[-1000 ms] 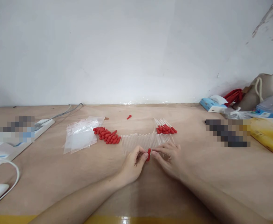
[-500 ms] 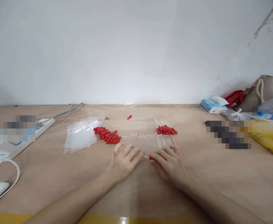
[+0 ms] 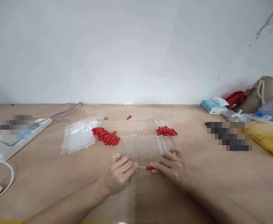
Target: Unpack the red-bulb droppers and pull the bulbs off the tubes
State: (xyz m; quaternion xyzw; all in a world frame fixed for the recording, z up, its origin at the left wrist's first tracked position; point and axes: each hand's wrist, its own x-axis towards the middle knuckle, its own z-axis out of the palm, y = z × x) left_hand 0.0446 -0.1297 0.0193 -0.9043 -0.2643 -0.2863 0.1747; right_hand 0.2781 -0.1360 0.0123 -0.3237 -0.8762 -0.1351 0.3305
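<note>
Between the fingers of my left hand (image 3: 121, 172) is a thin clear glass tube (image 3: 142, 168). My right hand (image 3: 172, 166) pinches a red rubber dropper bulb (image 3: 149, 168), which meets the tube's right end. How far the tube goes inside the bulb cannot be seen. Just beyond both hands, many clear tubes (image 3: 143, 146) lie side by side in a row. A pile of loose red bulbs (image 3: 106, 136) is at the row's left. Several droppers with red bulbs fitted (image 3: 166, 130) lie behind its right end, tips pointing away.
Clear zip bags (image 3: 78, 137) lie left of the loose bulbs. One red bulb (image 3: 129, 117) sits alone near the wall. At far left is a white power strip (image 3: 39, 130) with cables. A blue tissue pack (image 3: 214, 105) and a yellow packet (image 3: 270, 137) are at right.
Both hands have drawn back toward me from the row of tubes. The left hand now holds a tube away from the row, its end at the red bulb in the right hand.
</note>
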